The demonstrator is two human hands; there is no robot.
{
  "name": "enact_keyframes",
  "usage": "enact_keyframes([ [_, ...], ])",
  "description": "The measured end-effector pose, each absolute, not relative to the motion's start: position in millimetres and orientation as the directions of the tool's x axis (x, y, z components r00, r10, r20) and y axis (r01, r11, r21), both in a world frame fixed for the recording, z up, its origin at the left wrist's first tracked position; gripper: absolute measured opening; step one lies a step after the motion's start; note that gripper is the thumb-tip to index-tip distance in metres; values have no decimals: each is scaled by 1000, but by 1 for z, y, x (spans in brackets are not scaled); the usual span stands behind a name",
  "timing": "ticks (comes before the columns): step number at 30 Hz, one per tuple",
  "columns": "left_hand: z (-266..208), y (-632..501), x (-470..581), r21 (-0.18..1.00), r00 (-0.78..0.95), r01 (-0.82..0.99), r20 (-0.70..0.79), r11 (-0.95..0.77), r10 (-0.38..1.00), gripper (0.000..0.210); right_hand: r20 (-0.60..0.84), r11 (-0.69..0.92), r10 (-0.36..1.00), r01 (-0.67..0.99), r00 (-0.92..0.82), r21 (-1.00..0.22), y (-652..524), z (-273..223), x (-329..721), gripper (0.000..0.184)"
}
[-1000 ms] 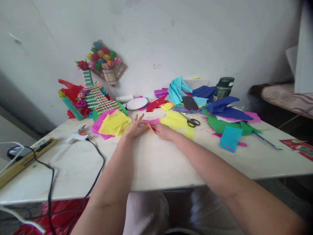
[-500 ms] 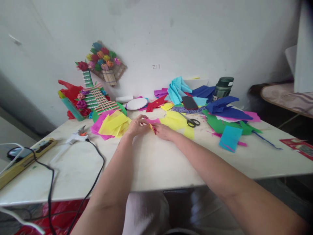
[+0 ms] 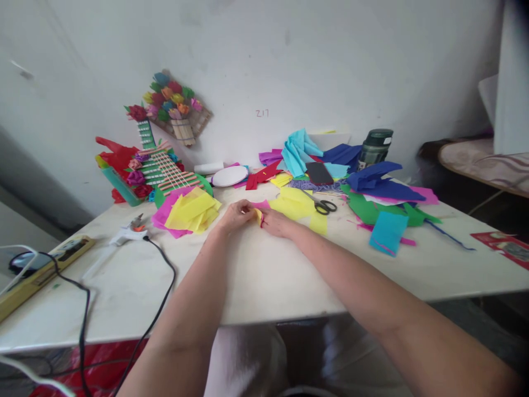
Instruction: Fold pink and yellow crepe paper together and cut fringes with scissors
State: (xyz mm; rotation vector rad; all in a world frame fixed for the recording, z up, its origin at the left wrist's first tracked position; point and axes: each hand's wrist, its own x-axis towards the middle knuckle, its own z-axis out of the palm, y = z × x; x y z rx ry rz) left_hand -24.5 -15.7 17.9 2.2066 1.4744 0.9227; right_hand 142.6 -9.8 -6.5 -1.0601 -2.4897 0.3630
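Between my two hands, at the middle of the white table (image 3: 281, 286), is a small piece of pink and yellow crepe paper (image 3: 259, 216). My left hand (image 3: 237, 216) pinches its left side, fingers curled. On the other side my right hand (image 3: 276, 221) grips it, fingertips partly hidden behind the paper. Yellow crepe paper sheets (image 3: 192, 210) lie over magenta ones just left of my left hand. Beyond my right hand, more yellow paper (image 3: 294, 202) is spread flat, and black-handled scissors (image 3: 325, 207) rest at its right edge.
A glue gun (image 3: 130, 232) and a power strip (image 3: 70, 251) with cables lie at left. Behind them stands a flower-decorated guitar craft (image 3: 155, 165). At the back are a phone (image 3: 319, 173) and a dark bottle (image 3: 375, 148). Blue paper (image 3: 384, 184) and green paper are heaped at right.
My left hand's fingers have curled in closer around the paper, and more of its yellow face now shows. My right hand stays nearly in place. The whole view has shifted slightly.
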Motion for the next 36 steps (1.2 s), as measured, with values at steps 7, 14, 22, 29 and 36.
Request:
enact_keyframes([
  [7,19,-14,-26,597,296,674,321,-436,899,22,295,715,697,599,-654,-361,-10,-6,143,38],
  [14,25,-12,-27,516,312,754,263,-407,913,16,282,737,675,609,-682,-292,-7,-9,142,37],
  [22,21,-12,-31,536,300,748,254,-392,919,20,257,717,696,629,-670,-302,-9,-7,142,40],
  [29,17,-11,-38,608,329,682,241,-407,913,29,235,686,726,656,-646,-314,-5,-11,140,39],
  [36,18,-12,-38,662,333,645,208,-383,920,36,261,704,708,627,-656,-334,-5,-11,142,42],
])
